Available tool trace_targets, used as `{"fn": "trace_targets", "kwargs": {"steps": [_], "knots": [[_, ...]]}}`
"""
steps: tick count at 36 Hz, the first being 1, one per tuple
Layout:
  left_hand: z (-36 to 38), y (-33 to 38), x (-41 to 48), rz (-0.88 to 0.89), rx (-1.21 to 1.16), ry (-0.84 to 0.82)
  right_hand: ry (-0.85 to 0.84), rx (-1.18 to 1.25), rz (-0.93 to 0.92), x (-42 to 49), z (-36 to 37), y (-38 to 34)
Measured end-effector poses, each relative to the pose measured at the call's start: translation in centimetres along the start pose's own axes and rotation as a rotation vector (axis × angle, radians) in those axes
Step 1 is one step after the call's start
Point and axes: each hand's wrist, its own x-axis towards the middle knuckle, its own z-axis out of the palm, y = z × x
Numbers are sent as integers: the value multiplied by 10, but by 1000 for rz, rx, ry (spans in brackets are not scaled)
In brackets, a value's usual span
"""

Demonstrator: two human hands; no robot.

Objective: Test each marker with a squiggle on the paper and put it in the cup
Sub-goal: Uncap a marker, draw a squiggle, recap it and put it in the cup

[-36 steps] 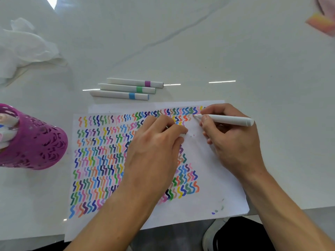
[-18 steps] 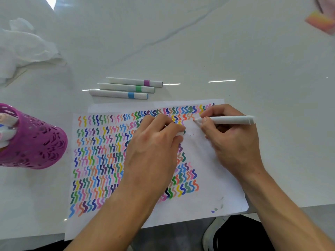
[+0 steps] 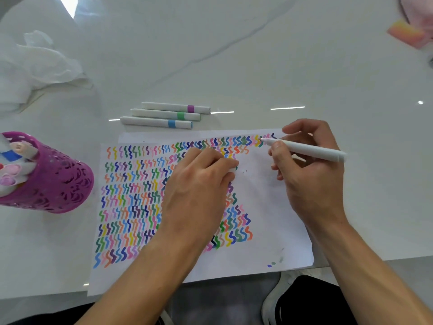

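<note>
Seeing the right hand (image 3: 309,184) clamped on the white marker (image 3: 311,152), tip down at the right end of the top squiggle row, upper right of the paper (image 3: 269,207). Half a second ago the tip sat a row lower, so we read this as a squiggle just begun; cup step still pending. Left hand (image 3: 199,195) rests mid-paper, fingers curled on what we take for the cap (image 3: 232,170). Above the paper, three capped markers (image 3: 164,113) lie side by side on the desk (image 3: 234,66), probably untested. Purple cup (image 3: 58,184) at the left edge, several finished markers (image 3: 21,148) standing in it.
</note>
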Motion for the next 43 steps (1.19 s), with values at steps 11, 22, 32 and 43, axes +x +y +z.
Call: {"fn": "trace_targets", "kwargs": {"steps": [11,22,32,43], "knots": [[-25,6,1,-310,-330,31,-156,260,138,-6,-3,-16],[-32,10,-8,-446,-854,-87,-230,312,150,-20,0,-29],[-35,11,-11,-367,-682,-144,-296,257,147,-20,4,-31],[-33,11,-12,-435,-919,-156,-277,212,112,-19,4,-28]]}}
